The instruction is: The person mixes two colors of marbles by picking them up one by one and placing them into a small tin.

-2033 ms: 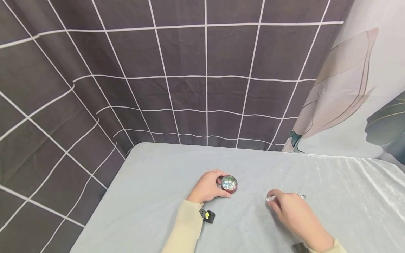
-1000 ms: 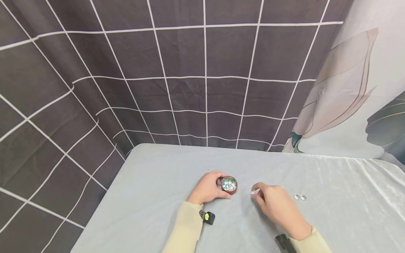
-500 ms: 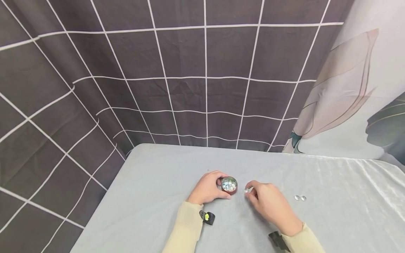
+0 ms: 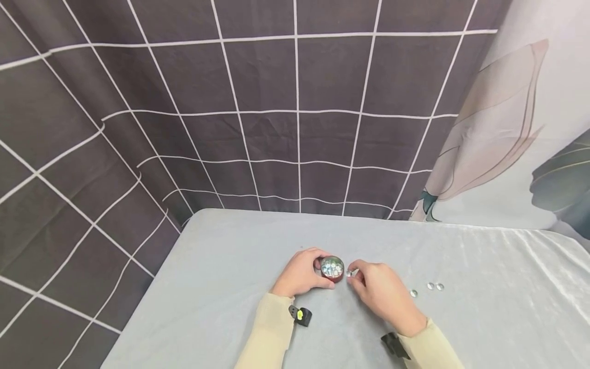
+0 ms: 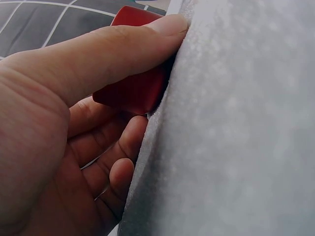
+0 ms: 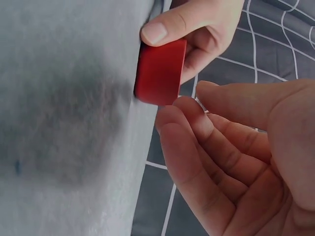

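A small round red bowl (image 4: 339, 280) sits on the table, filled with shiny clear glass gems (image 4: 332, 266). My left hand (image 4: 301, 272) holds it from the left, thumb on the near side and fingers round the far side. In the left wrist view the thumb lies along the red wall (image 5: 130, 91). My right hand (image 4: 387, 293) is just right of the bowl, pinching one clear glass gem (image 4: 349, 273) between thumb and fingertips. In the right wrist view those fingertips (image 6: 172, 115) are close to the bowl's rim, and the gem is mostly hidden.
Three loose clear gems lie on the table right of my right hand: one nearer gem (image 4: 413, 293) and a pair (image 4: 435, 286) beside it. A pale grey cloth (image 4: 221, 287) covers the table. Dark gridded curtain (image 4: 267, 138) hangs behind and at left.
My right hand has moved left to the bowl with the pinched gem, uncovering the loose gems on the table behind it. The left hand and the bowl stay in place.
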### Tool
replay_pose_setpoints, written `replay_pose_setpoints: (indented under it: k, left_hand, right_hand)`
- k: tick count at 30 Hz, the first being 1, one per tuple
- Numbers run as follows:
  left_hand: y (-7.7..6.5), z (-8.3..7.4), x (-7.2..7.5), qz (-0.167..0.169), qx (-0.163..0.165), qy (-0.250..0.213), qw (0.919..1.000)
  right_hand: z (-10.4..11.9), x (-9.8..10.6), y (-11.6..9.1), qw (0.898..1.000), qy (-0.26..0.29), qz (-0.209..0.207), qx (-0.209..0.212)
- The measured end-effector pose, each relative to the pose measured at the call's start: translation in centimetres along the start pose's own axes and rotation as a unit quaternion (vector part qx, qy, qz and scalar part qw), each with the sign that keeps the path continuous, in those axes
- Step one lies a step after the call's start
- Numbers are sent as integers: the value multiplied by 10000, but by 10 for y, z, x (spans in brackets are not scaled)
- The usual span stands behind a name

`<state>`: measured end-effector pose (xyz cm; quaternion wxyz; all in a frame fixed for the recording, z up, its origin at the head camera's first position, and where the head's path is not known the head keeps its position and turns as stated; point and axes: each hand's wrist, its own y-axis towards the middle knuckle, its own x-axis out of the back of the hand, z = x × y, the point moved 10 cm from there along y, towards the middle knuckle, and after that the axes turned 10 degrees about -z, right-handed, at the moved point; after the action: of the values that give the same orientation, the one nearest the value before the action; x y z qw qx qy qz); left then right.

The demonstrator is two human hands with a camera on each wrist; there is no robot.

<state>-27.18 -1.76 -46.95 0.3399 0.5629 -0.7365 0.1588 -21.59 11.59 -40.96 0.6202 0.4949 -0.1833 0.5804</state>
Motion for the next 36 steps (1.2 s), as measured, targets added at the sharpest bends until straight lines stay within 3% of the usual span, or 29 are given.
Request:
replay_pose_setpoints:
  k: [6, 25, 36]
  left_hand:
    - [0, 0, -1, 21, 18, -3, 10000]
    - [0, -2, 0, 34, -173, -2, 9998]
    - [1, -3, 0, 3, -171, -19, 9999]
  right_hand:
    - [3, -4, 4, 9997, 204, -120, 78]
    - [-4, -19, 12, 9992, 311, -90, -228]
    - [-2, -19, 21, 9994, 300, -169, -55]
